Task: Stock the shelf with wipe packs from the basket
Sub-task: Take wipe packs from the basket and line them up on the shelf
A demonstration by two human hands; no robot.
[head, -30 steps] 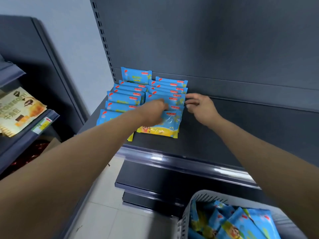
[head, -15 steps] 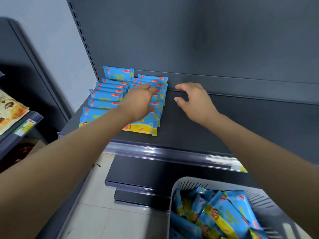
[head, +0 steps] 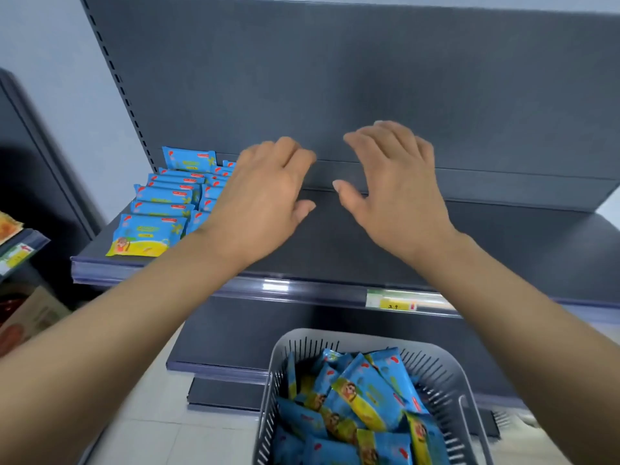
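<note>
Above the shelf (head: 503, 250), left hand (head: 265, 193) and right hand (head: 392, 189) hovered empty, fingers relaxed and slightly apart. Wipe packs (head: 362, 397) filled the near basket (head: 446, 360), others rowed far left; judged light, soft, likely slick, best pinched across flat faces.

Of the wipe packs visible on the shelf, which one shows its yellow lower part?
The frontmost pack of the left row, nearest the edge of the shelf; those behind it are overlapped, showing only blue tops.
</note>
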